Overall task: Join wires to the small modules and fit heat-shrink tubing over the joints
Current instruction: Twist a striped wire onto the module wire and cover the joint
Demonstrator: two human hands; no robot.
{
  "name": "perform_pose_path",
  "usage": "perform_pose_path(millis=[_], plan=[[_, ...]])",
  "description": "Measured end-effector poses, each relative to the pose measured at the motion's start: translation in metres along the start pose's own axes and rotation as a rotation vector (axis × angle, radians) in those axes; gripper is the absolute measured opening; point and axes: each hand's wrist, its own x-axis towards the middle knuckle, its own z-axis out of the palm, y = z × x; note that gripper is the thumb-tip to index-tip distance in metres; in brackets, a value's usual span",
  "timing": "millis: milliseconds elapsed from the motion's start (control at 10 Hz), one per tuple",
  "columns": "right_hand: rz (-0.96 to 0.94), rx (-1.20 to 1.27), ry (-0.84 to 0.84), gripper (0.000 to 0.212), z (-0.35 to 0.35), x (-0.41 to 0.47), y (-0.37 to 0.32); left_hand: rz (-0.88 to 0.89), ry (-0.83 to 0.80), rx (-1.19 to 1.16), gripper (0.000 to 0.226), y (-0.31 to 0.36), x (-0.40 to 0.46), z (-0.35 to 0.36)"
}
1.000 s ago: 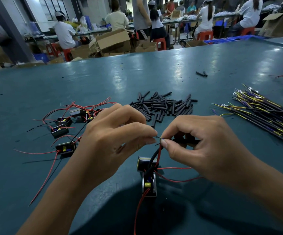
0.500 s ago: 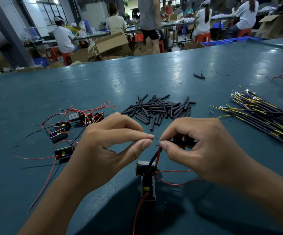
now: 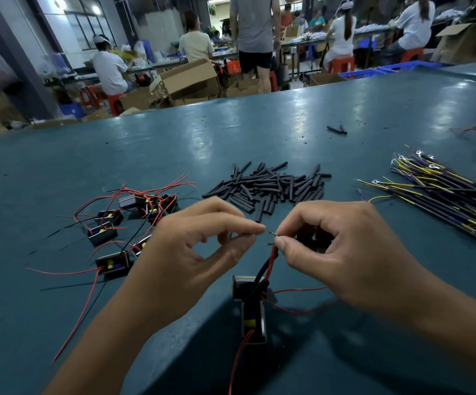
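Note:
A small black module (image 3: 252, 309) lies on the teal table (image 3: 60, 172) just in front of me. Its red and black wires (image 3: 269, 260) rise to my right hand (image 3: 336, 252), which pinches them between thumb and forefinger just below the stripped ends (image 3: 270, 232). My left hand (image 3: 191, 246) faces it from the left. Its thumb and forefinger tips are pressed together at the tip of the bare strands. Something dark sits under the curled fingers of my right hand; I cannot tell what it is.
A pile of black heat-shrink tubes (image 3: 268, 186) lies behind my hands. Several modules with red wires (image 3: 134, 215) sit at the left. A bundle of yellow, purple and black leads (image 3: 444, 195) lies at the right. Two loose tubes (image 3: 336, 129) lie farther back. People work beyond the far edge.
Both hands stay together at the wire ends. My left thumb and forefinger have shifted at the bare tip, opening a loop between them. The module has not moved.

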Motion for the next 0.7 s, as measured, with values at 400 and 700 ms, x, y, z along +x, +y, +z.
perform_pose_path(millis=[400, 700], plan=[[-0.056, -0.015, -0.031, 0.008, 0.0004, -0.0004, -0.0070, 0.319, 0.161, 0.459, 0.015, -0.0029, 0.0009, 0.0037], [-0.066, -0.024, -0.025, 0.008, 0.0008, -0.0021, -0.0060, 0.327, 0.153, 0.508, 0.019, -0.0001, 0.0001, 0.0037]])
